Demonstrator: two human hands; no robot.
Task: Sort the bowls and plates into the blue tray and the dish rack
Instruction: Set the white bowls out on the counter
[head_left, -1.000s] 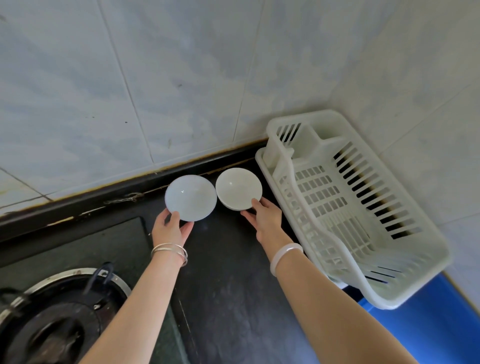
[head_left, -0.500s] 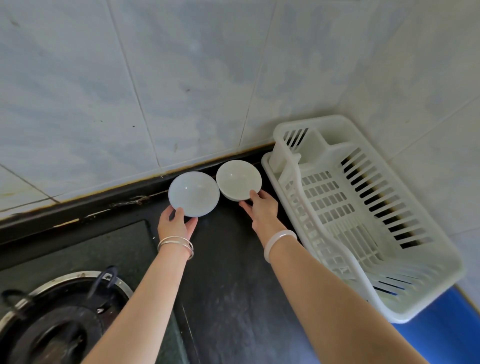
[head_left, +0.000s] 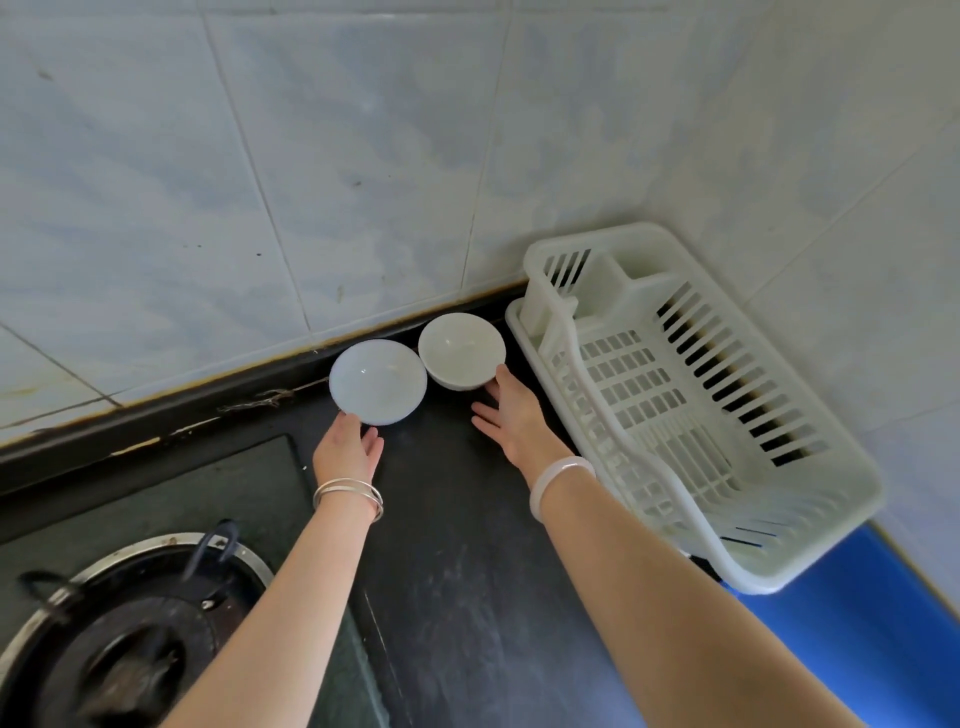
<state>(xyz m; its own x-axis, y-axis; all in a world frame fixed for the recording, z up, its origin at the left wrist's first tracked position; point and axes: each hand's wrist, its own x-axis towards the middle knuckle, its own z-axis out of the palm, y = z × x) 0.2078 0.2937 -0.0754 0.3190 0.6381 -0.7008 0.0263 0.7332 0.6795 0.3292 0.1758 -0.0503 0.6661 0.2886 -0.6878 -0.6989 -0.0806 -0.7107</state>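
Two white bowls sit side by side on the dark counter close to the wall: the left bowl (head_left: 378, 382) and the right bowl (head_left: 462, 351). My left hand (head_left: 347, 448) lies just in front of the left bowl, its straight fingers touching the near rim. Beside the right bowl, my right hand (head_left: 511, 415) has its fingers stretched out and the fingertips against the bowl's near right side. The white plastic dish rack (head_left: 810, 467) stands empty to the right of the bowls, in the corner. One end of it rests over the blue tray (head_left: 857, 654) at the lower right.
A gas burner with a metal ring (head_left: 130, 644) fills the lower left. The tiled wall (head_left: 363, 182) runs right behind the bowls and turns the corner behind the rack. Dark counter (head_left: 457, 571) lies between my forearms.
Both bowls have moved away from me towards the wall and now sit on the counter. My fingers have straightened from holding the rims to merely touching them.
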